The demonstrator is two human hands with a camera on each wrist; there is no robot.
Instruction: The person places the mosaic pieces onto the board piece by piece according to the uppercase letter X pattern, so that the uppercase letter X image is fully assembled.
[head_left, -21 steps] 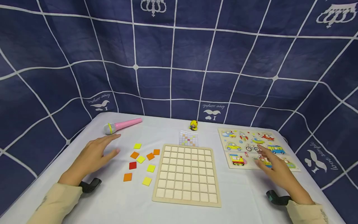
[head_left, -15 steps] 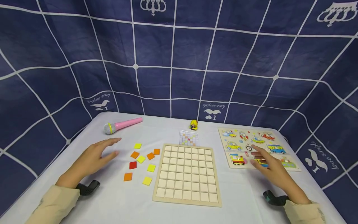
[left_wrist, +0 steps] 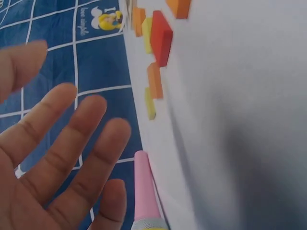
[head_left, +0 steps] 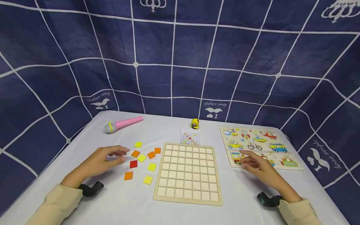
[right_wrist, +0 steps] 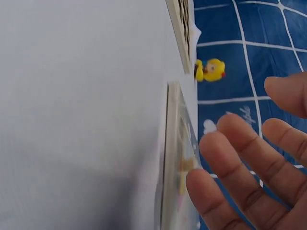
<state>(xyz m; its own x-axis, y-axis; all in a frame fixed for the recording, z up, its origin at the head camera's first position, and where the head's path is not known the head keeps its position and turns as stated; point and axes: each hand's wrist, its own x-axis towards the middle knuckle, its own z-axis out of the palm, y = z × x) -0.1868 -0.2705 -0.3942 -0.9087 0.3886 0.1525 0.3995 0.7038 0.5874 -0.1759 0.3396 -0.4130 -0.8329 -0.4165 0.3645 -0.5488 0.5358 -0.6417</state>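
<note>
My left hand [head_left: 102, 161] hovers over the table just left of several square tiles, its fingers relaxed and holding nothing. The nearest is a red tile [head_left: 133, 164]; an orange tile [head_left: 128, 176] and a yellow tile [head_left: 138, 144] lie around it. To their right sits a wooden grid board [head_left: 187, 173] with bare square cells. My right hand [head_left: 260, 167], also holding nothing, is over the lower edge of a wooden vehicle puzzle [head_left: 244, 143], its fingertips overlapping the train piece [head_left: 236, 157] in the head view. Both wrist views show loosely extended fingers.
A pink toy microphone [head_left: 123, 124] lies at the back left. Behind the grid board are a small pattern card [head_left: 190, 137] and a yellow-haired figurine [head_left: 195, 123]. A blue checked curtain [head_left: 185, 62] surrounds the white table [head_left: 236, 200] at the back and sides.
My left hand has moved right and slightly nearer, toward the tiles. My right hand has shifted left across the puzzle, uncovering the bicycle piece. The tiles and boards stay in place.
</note>
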